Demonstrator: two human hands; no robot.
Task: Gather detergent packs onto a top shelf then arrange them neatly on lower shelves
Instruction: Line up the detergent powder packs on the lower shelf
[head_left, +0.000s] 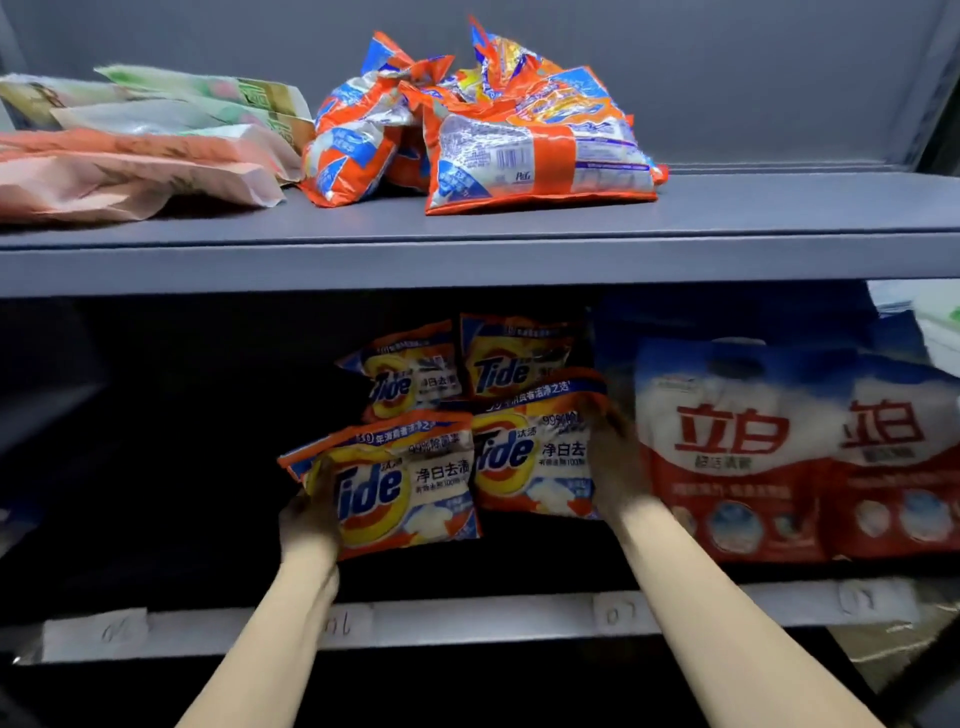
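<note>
On the lower shelf (467, 618), the left hand (309, 512) grips a front Tide pack (387, 483); the right hand (615, 462) curls around its neighbour Tide pack (530, 457). Above, the top shelf (467, 260) carries heaped orange packs (498, 135).

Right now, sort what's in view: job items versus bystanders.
Job:
- Tide packs on the lower shelf
- left hand, right hand, each on a front pack
- orange pack pile, top shelf

Bystanders:
- pink and green packs
- red-and-white bags
</note>
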